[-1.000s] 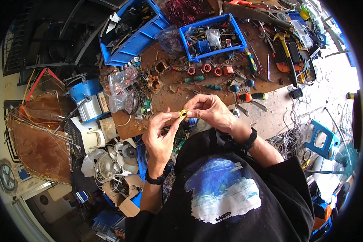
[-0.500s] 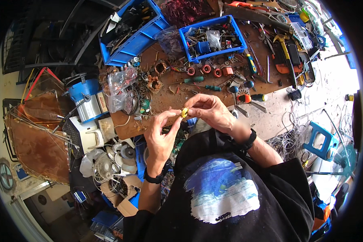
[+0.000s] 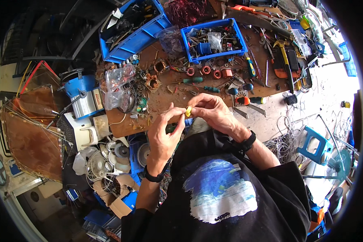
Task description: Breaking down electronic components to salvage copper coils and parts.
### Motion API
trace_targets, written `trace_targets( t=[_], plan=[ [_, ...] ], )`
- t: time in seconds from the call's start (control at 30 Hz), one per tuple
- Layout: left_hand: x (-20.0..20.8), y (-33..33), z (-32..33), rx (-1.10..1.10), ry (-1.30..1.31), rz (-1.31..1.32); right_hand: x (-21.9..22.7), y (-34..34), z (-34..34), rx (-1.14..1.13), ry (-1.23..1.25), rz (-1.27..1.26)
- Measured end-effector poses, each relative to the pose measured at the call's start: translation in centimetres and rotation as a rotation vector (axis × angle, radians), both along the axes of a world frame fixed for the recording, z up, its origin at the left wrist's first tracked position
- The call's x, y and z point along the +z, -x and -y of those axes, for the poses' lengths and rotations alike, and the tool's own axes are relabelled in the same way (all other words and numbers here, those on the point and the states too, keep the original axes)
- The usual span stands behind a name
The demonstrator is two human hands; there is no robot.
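Head camera view, looking down: a person's two bare hands are meeting over the near edge of a brown workbench (image 3: 165, 101), and a small yellow piece (image 3: 188, 111) is sitting between their fingertips. The right hand (image 3: 217, 115) is pinching the piece between thumb and finger. The left hand (image 3: 163, 135) is reaching in from the other side, its index fingertip seeming to touch the piece; whether it is also gripping, I cannot tell. Both wrists are wearing black bands, and the person is wearing a black shirt (image 3: 266, 197) with a blue and white print.

Beyond the hands, two green-handled screwdrivers (image 3: 193, 80) are lying on the bench, and a row of small reddish rings (image 3: 206, 70) is lying just behind them. Farther back, a blue tray (image 3: 218, 56) is holding jumbled small parts. To its left, a larger blue crate (image 3: 143, 39) is standing, filled with dark items. On the right, a yellow-handled hammer (image 3: 286, 60) is resting among other tools. A clear plastic bag (image 3: 117, 82) is lying toward the bench's left end. Below it, off the bench, a round wire fan guard (image 3: 97, 166) is leaning near an open cardboard box (image 3: 120, 207).
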State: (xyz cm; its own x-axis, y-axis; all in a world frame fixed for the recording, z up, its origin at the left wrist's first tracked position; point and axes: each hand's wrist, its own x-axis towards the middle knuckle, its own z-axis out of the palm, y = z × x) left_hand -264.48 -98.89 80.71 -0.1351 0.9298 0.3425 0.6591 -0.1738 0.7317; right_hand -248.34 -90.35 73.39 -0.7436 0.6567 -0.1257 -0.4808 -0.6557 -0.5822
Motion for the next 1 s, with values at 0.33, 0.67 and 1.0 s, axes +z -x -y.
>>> trace_targets(
  t=[0.33, 0.67, 1.0],
  plan=[
    [0.0, -0.2, 0.2, 0.011, -0.146, -0.137, 2.1, -0.5, 0.3, -0.016, -0.145, 0.14],
    [0.9, -0.9, -0.2, 0.11, -0.048, -0.134, 2.2, -0.6, 0.0, -0.053, -0.202, 0.136],
    [1.1, -0.9, -0.8, 0.185, 0.052, -0.129, 2.3, -0.5, -0.1, -0.06, -0.244, 0.284]
  ],
)
